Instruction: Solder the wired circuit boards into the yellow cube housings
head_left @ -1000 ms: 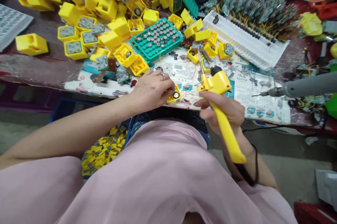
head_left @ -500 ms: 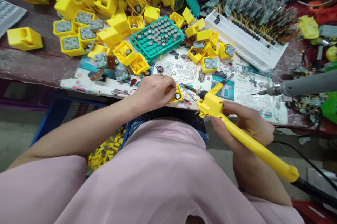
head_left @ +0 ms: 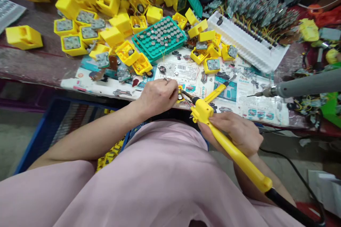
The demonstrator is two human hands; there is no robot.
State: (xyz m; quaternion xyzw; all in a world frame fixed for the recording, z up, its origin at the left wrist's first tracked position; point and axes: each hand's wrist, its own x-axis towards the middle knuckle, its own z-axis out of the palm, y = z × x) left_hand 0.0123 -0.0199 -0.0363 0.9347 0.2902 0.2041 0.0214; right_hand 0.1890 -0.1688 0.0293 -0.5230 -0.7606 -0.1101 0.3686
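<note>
A small yellow housing [head_left: 180, 96] with a round metal part in it sits at the table's front edge, and my left hand [head_left: 160, 95] is closed on its left side, hiding much of it. My right hand [head_left: 233, 131] is wrapped round a yellow soldering tool [head_left: 226, 143]. The tool's thin dark tip reaches over the housing, close to the fingertips of my left hand. Just behind my left hand, a round speaker-like part [head_left: 162, 69] with thin wires lies on the printed sheet [head_left: 183, 70].
Yellow housings [head_left: 108, 1] are heaped at the back left. Behind my hands is a green tray [head_left: 160, 38] of button cells. A white foam tray [head_left: 247, 42] holds wired parts. From the right juts a grey tool [head_left: 309, 83]; a blue crate [head_left: 39, 138] stands below left.
My right hand has moved left with the soldering tool, bringing its tip over the housing. My left hand has stayed closed on the housing, nearly in place.
</note>
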